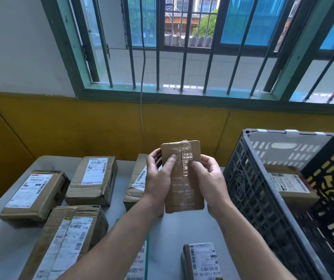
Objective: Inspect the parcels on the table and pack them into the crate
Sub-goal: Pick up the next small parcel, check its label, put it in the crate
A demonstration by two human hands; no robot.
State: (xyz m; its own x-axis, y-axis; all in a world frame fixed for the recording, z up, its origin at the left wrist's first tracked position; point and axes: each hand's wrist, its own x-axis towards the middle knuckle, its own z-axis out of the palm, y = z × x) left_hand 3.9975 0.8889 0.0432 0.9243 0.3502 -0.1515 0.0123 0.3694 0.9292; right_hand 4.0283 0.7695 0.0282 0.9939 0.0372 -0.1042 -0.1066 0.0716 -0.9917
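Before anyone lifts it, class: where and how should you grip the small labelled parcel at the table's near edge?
Probably from above, across the long sides of the small parcel: it lies flat, label up, narrow, with bare table beside both.

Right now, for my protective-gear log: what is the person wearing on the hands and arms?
Nothing that shows. The left hand and right hand have no gloves, and no ring, watch or band is visible. The left forearm and right forearm are uncovered too; no sleeve or cuff reaches into view.
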